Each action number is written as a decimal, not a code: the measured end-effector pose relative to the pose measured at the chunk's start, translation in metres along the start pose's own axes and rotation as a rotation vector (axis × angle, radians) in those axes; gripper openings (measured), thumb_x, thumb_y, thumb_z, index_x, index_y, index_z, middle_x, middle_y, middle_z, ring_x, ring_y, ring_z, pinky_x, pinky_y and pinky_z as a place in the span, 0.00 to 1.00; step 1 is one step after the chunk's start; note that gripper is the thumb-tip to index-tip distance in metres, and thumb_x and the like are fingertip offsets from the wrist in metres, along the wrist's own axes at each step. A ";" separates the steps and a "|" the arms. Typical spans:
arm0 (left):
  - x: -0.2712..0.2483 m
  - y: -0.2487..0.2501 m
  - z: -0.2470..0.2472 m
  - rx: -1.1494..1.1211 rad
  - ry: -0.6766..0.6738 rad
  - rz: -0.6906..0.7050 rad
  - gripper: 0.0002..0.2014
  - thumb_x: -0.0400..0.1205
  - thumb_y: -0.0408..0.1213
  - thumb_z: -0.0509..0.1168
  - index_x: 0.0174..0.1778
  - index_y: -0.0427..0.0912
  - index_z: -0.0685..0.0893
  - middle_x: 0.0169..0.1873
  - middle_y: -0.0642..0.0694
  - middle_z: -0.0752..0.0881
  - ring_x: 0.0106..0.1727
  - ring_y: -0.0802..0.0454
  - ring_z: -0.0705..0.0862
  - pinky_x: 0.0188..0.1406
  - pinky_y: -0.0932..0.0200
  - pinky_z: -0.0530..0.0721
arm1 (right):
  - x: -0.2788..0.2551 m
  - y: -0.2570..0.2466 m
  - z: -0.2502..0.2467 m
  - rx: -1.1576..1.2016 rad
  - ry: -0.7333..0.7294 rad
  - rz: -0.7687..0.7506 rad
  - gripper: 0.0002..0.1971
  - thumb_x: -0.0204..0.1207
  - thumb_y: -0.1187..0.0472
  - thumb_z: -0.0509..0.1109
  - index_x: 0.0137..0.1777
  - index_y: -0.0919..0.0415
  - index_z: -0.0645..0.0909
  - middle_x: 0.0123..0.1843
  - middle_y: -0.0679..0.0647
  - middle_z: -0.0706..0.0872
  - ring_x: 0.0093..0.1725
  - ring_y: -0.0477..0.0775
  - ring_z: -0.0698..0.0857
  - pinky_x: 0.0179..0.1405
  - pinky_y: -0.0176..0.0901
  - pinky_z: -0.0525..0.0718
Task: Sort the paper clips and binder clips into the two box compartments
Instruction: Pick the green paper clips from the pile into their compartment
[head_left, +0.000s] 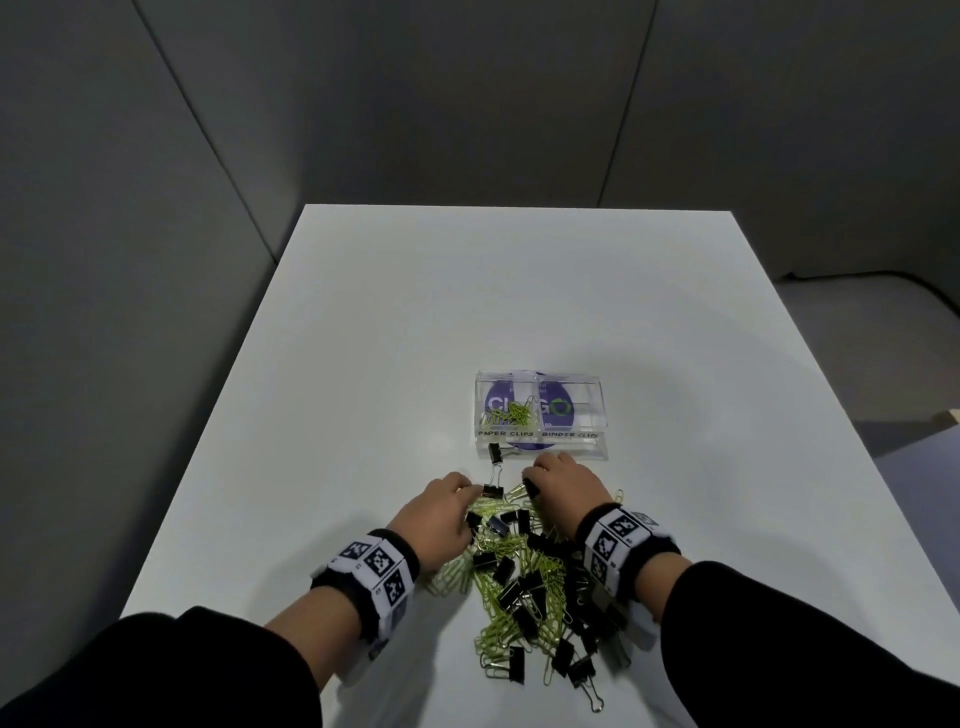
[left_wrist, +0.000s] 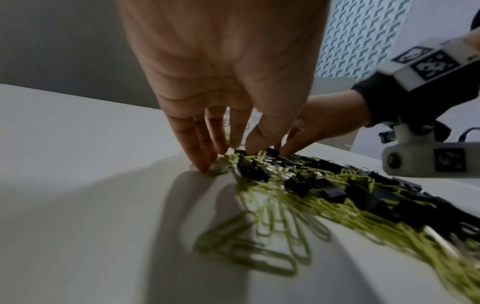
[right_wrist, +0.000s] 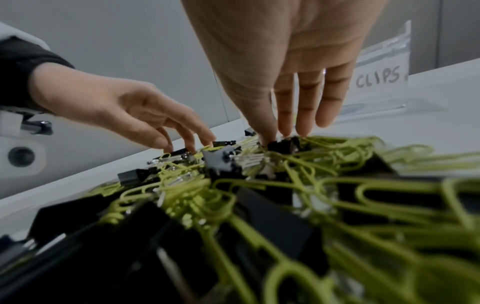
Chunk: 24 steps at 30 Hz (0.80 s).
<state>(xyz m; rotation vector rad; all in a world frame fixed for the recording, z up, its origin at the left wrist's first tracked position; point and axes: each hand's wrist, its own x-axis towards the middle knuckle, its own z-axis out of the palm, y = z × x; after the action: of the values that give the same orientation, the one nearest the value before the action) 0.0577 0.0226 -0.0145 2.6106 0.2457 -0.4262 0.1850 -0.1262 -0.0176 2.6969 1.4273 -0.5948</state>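
Right hand (head_left: 563, 483) grip: thumb and forefinger pinched on black binder clip (right_wrist: 279, 146) at pile's far edge. Left hand (head_left: 441, 514) grip loose, fingertips (left_wrist: 205, 166) rested on green paper clips (left_wrist: 259, 242). Mixed pile (head_left: 535, 587) spread on white surface (head_left: 363, 364). Clear box (head_left: 540, 410) placed just beyond; few paper clips seen in left compartment.

Left hand (head_left: 439, 512) fingers extended downward, right hand (head_left: 563, 486) likewise — forearms converging
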 end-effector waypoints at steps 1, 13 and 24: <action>-0.003 0.002 0.001 0.013 0.010 0.002 0.25 0.81 0.37 0.58 0.76 0.46 0.67 0.71 0.48 0.70 0.68 0.49 0.72 0.63 0.57 0.77 | 0.000 0.000 0.001 0.006 -0.003 0.008 0.15 0.78 0.68 0.59 0.65 0.63 0.74 0.66 0.61 0.77 0.65 0.62 0.73 0.61 0.52 0.78; -0.009 0.004 -0.006 0.246 -0.026 0.118 0.22 0.80 0.50 0.63 0.69 0.48 0.75 0.63 0.48 0.78 0.63 0.48 0.75 0.59 0.53 0.76 | -0.025 0.026 -0.011 0.060 0.159 -0.204 0.19 0.70 0.77 0.64 0.61 0.64 0.77 0.55 0.63 0.83 0.51 0.64 0.83 0.41 0.53 0.84; 0.003 0.004 -0.034 -0.060 0.016 0.089 0.20 0.81 0.55 0.60 0.63 0.49 0.80 0.57 0.51 0.78 0.49 0.56 0.79 0.48 0.61 0.78 | -0.033 0.042 -0.019 0.281 0.141 0.173 0.07 0.80 0.60 0.59 0.54 0.58 0.74 0.49 0.53 0.85 0.41 0.52 0.77 0.39 0.39 0.72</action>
<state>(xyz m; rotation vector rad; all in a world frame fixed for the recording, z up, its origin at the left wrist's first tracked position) 0.0702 0.0356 0.0145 2.5557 0.1440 -0.3621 0.2086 -0.1729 0.0056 3.0973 1.1980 -0.6483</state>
